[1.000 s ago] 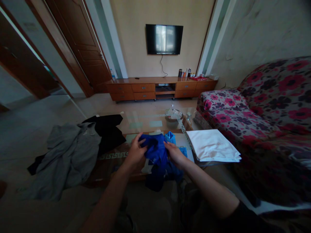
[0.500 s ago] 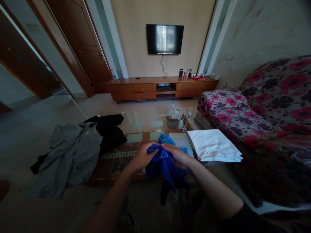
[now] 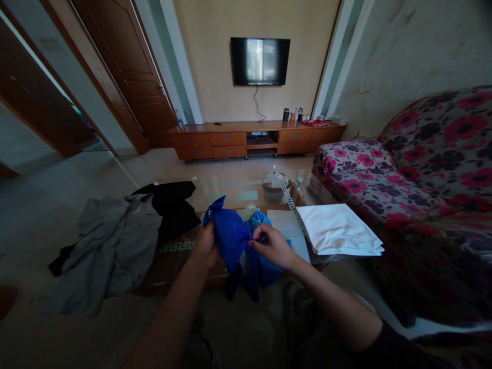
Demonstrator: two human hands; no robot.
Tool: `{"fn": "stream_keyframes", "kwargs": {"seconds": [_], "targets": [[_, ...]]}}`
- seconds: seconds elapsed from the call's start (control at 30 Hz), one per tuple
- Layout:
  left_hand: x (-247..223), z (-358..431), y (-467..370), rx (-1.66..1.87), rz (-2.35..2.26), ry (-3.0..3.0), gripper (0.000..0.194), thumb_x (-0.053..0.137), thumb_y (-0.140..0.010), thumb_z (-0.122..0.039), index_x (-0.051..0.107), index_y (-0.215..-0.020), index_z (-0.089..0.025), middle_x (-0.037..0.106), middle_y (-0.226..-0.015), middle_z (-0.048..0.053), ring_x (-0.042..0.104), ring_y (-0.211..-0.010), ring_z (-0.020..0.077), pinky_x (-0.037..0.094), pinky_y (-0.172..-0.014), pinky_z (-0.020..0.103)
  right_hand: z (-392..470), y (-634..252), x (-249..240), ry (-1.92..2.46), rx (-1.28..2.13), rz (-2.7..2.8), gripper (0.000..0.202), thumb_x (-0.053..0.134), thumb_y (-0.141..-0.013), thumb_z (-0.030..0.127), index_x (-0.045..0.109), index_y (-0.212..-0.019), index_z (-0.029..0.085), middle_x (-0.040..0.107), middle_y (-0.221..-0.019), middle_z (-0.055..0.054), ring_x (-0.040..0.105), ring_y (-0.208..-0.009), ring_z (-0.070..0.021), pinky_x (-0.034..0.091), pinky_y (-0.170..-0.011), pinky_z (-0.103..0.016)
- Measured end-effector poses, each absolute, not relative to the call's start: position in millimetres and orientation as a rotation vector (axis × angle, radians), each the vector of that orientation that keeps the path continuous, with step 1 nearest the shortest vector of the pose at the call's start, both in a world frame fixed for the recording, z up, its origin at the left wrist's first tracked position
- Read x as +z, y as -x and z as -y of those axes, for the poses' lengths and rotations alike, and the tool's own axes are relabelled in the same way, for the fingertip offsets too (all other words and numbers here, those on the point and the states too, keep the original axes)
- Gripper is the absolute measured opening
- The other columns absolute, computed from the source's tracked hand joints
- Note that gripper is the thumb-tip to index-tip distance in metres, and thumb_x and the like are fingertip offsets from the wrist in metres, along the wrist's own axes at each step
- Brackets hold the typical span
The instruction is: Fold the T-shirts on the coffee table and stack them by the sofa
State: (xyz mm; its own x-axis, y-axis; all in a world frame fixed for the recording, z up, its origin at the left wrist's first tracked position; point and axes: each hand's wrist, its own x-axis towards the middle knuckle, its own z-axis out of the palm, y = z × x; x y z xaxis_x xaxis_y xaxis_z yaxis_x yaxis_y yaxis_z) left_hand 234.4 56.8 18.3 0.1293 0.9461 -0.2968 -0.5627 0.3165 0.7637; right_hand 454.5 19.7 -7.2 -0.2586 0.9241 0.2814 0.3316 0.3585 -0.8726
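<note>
A blue cloth garment (image 3: pixel 232 238) hangs bunched between my two hands over the near edge of the glass-topped table (image 3: pixel 180 246). My left hand (image 3: pixel 207 246) is closed on its left side, with a flap of cloth standing up above the fingers. On the right, my right hand (image 3: pixel 272 246) pinches the cloth between thumb and fingers. Lighter blue cloth (image 3: pixel 259 219) shows behind and below the right hand. A folded white cloth (image 3: pixel 338 229) lies at the table's right corner. At the left are a grey garment (image 3: pixel 111 241) and a black garment (image 3: pixel 175 210).
A bowl (image 3: pixel 274 189) with white crumpled items stands on the table's far part, near a small glass (image 3: pixel 300 182). A flowered sofa (image 3: pixel 415 189) is at the right. Beyond are a low wooden cabinet (image 3: pixel 226 139) and a wall television (image 3: pixel 260 61).
My hands were close together on the bunched blue cloth. Now my left hand has moved left and the cloth is spread between them, with a flap raised; my right hand now pinches it.
</note>
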Motion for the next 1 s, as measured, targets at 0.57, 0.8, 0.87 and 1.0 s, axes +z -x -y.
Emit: {"fn": "stream_keyframes", "kwargs": {"seconds": [0.57, 0.8, 0.87, 1.0], "targets": [[33, -54, -232, 1.147, -0.666, -0.464, 0.031, 0.053, -0.102, -0.036, 0.073, -0.113, -0.015, 0.079, -0.105, 0.008, 0.072, -0.11, 0.0245, 0.055, -0.105, 0.042, 1, -434, -13, 1.239, 0.725, 1.83, 0.053, 0.074, -0.082, 0.039, 0.047, -0.125, 0.023, 0.059, -0.107, -0.005, 0.058, -0.09, -0.0202, 0.048, -0.081, -0.034], [45, -33, -248, 1.032, -0.491, -0.784, 0.042, 0.063, -0.096, -0.027, 0.062, -0.138, -0.022, 0.069, -0.133, 0.009, 0.056, -0.135, 0.0273, 0.038, -0.12, 0.048, -10, -437, -1, 1.053, 0.934, 1.747, 0.022, 0.049, -0.099, 0.035, 0.058, -0.083, 0.023, 0.061, -0.085, -0.001, 0.056, -0.083, -0.0188, 0.048, -0.08, -0.033], [42, -30, -251, 1.01, -0.486, -0.861, 0.053, 0.067, -0.093, -0.02, 0.057, -0.145, -0.027, 0.065, -0.14, 0.008, 0.048, -0.143, 0.0265, 0.03, -0.125, 0.048, -14, -439, -3, 1.036, 1.107, 1.609, 0.027, 0.05, -0.099, 0.042, 0.057, -0.082, 0.023, 0.057, -0.078, 0.001, 0.055, -0.075, -0.0161, 0.048, -0.073, -0.03], [28, -32, -256, 0.958, -0.522, -0.946, 0.049, 0.068, -0.092, -0.021, 0.062, -0.141, -0.024, 0.054, -0.154, 0.011, 0.035, -0.152, 0.0284, 0.022, -0.126, 0.046, -14, -433, -13, 0.93, 1.491, 1.32, 0.039, 0.078, -0.081, 0.043, 0.054, -0.109, 0.028, 0.063, -0.098, 0.003, 0.061, -0.076, -0.0141, 0.05, -0.066, -0.027]]}}
